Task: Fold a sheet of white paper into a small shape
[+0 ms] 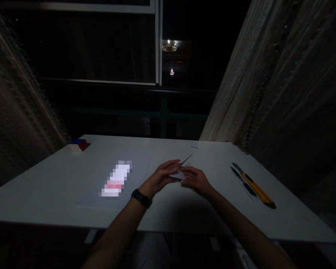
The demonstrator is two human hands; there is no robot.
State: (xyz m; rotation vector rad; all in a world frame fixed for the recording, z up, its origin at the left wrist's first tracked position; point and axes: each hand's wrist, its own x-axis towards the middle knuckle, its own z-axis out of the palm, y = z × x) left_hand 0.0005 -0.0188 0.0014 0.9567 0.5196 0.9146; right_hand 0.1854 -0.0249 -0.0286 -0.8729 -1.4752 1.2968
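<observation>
A small folded piece of white paper [182, 170] sits between both hands over the middle of the white table [58, 183], one pointed tip sticking up and to the right. My left hand [161, 177], with a dark band on its wrist, curls its fingers onto the paper's left side. My right hand [196, 180] pinches the paper from the right. The room is very dark.
A sheet of paper [140, 160] with a blurred patch lies left of the hands. A red, white and blue block [78, 145] sits at the far left corner. A yellow utility knife [256, 186] and a dark pen [243, 181] lie at the right. Curtains hang on both sides of a dark window.
</observation>
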